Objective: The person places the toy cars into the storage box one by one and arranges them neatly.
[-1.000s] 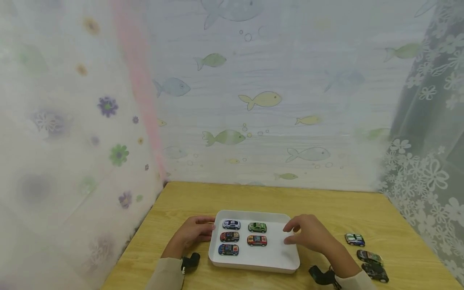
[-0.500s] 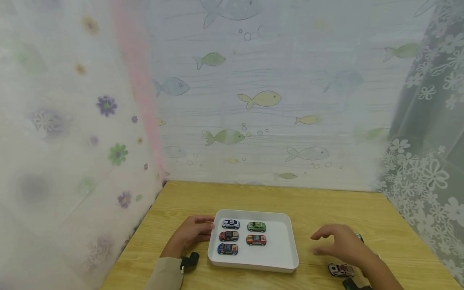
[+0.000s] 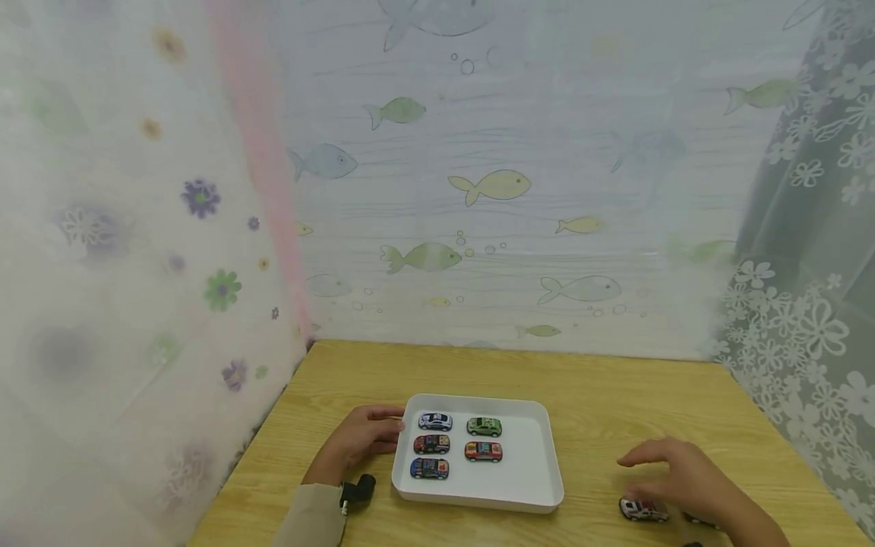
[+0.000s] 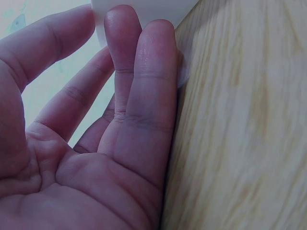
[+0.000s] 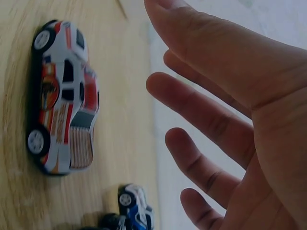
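A white tray (image 3: 519,486) lies on the table with several small toy cars in it. A white car (image 3: 435,421), a dark red one (image 3: 432,444) and a blue one (image 3: 429,468) form its left column. Beside them are a green car (image 3: 484,426) and a red-yellow car (image 3: 483,451). My left hand (image 3: 364,439) touches the tray's left wall with extended fingers. To the right of the tray, my right hand (image 3: 683,477) hovers by a white-and-red toy car (image 5: 67,100), its fingers spread and holding nothing.
A blue-and-white toy car (image 5: 136,206) and a dark car, partly out of frame, stand beyond the white-and-red one. Another car (image 3: 700,520) is mostly hidden under my right hand. A fish-print curtain (image 3: 492,258) hangs behind the wooden table (image 3: 601,387).
My right hand has moved from above the tray's right side out to the right and down beside the white-and-red car. The left hand and the tray have stayed in place.
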Available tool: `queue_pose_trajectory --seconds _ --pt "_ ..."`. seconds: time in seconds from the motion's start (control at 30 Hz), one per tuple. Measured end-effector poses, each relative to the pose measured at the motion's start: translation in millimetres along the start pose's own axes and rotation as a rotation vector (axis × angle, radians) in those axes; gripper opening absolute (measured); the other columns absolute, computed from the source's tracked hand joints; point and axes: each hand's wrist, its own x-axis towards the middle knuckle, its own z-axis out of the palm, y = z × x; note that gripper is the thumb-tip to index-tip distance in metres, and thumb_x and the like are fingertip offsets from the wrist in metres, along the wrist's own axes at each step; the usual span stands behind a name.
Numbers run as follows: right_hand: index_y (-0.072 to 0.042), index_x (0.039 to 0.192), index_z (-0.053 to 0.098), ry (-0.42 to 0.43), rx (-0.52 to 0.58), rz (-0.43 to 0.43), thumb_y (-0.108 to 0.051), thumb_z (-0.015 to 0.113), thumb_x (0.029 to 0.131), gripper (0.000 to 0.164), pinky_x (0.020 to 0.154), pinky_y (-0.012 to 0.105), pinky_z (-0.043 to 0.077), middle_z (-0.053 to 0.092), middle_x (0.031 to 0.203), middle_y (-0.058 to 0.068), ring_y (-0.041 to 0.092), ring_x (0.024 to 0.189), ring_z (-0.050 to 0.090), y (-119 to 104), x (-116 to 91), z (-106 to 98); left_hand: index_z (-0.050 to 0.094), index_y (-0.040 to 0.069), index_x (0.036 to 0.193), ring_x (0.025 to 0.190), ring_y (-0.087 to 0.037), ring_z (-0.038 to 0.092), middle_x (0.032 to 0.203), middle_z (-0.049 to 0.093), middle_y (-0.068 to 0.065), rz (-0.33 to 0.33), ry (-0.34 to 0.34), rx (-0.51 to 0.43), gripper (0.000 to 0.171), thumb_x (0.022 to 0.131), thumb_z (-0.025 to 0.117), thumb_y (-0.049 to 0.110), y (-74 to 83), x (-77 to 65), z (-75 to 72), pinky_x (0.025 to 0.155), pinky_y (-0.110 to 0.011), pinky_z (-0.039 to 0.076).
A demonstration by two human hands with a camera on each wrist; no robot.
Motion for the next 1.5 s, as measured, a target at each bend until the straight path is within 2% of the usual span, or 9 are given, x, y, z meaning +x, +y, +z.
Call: queue_pose_trajectory --seconds 0.23,0.47,0.6,0.7,0.83,0.93,1.13,1.33,1.5 --pt "-0.024 0.113 0.081 0.016 -0.043 -0.065 -0.046 0.084 0.081 0.038 0.079 0.024 0.057 0.077 0.113 -0.004 -0.002 0.107 0.063 16.4 -9.6 -2.3 0.066 0.002 0.137 0.093 -0.02 0.074 0.117 0.076 -0.012 -0.006 -0.003 -0.01 0.048 0.095 0.077 0.021 -0.3 -1.2 0.6 0.083 -0.036 0.064" --pt "-0.033 0.108 0.081 0.006 -0.128 -0.089 -0.05 0.085 0.079 0.034 0.071 0.047 0.058 0.078 0.111 -0.01 -0.004 0.104 0.064 27.2 -14.2 0.8 0.066 0.003 0.138 0.094 -0.02 0.074 0.119 0.075 -0.012 -0.011 0.008 -0.002 0.049 0.094 0.077 0.022 -0.3 -1.5 0.9 0.084 -0.036 0.064" --pt "-0.036 0.106 0.081 0.018 -0.149 -0.095 -0.052 0.085 0.077 0.034 0.067 0.045 0.055 0.076 0.108 -0.017 -0.002 0.099 0.066 29.8 -17.1 4.6 0.065 0.002 0.138 0.094 -0.021 0.074 0.119 0.075 -0.013 -0.012 0.012 -0.007 0.049 0.094 0.077 0.022 0.2 0.1 0.8 0.084 -0.037 0.064" --pt "-0.039 0.105 0.081 0.005 -0.161 -0.06 -0.056 0.085 0.076 0.034 0.069 0.045 0.054 0.075 0.107 -0.02 -0.002 0.097 0.066 30.3 -19.2 7.2 0.065 0.002 0.138 0.093 -0.02 0.074 0.119 0.075 -0.013 -0.015 0.013 -0.005 0.049 0.094 0.077 0.022 0.2 1.0 0.8 0.083 -0.037 0.064" --pt "-0.041 0.106 0.08 -0.048 -0.127 0.04 -0.059 0.084 0.075 0.036 0.075 0.06 0.05 0.074 0.106 -0.023 0.004 0.099 0.068 28.9 -21.8 8.6 0.065 0.002 0.138 0.093 -0.02 0.074 0.118 0.075 -0.013 -0.018 0.011 -0.01 0.049 0.094 0.077 0.021 0.2 1.3 1.2 0.083 -0.036 0.064" --pt "-0.041 0.106 0.08 -0.06 -0.111 0.075 -0.058 0.085 0.075 0.036 0.076 0.065 0.047 0.074 0.105 -0.023 0.007 0.1 0.069 27.3 -23.0 9.4 0.065 0.001 0.138 0.093 -0.021 0.075 0.118 0.075 -0.014 -0.01 0.01 -0.019 0.049 0.094 0.077 0.02 0.5 1.0 1.2 0.083 -0.037 0.064" --pt "-0.045 0.101 0.079 -0.028 -0.135 0.053 -0.06 0.084 0.075 0.031 0.07 0.051 0.047 0.073 0.1 -0.026 0.0 0.091 0.066 24.0 -23.2 12.6 0.064 0.0 0.138 0.094 -0.02 0.075 0.119 0.075 -0.015 -0.006 0.012 -0.032 0.05 0.094 0.077 0.019 1.6 -0.9 1.6 0.083 -0.036 0.064" --pt "-0.046 0.098 0.079 -0.027 -0.154 0.048 -0.061 0.083 0.076 0.027 0.072 0.053 0.052 0.073 0.099 -0.027 -0.001 0.093 0.067 21.2 -22.3 12.3 0.063 -0.002 0.139 0.094 -0.021 0.075 0.118 0.075 -0.016 -0.005 -0.003 -0.045 0.05 0.095 0.076 0.017 1.3 -2.4 2.4 0.082 -0.036 0.064" --pt "-0.045 0.097 0.08 0.003 -0.183 0.002 -0.064 0.081 0.077 0.028 0.071 0.037 0.056 0.073 0.099 -0.027 -0.003 0.093 0.067 16.8 -18.7 13.0 0.063 -0.001 0.139 0.095 -0.02 0.075 0.119 0.075 -0.015 -0.004 0.002 -0.042 0.05 0.095 0.076 0.018 1.5 -2.9 1.8 0.082 -0.036 0.064"
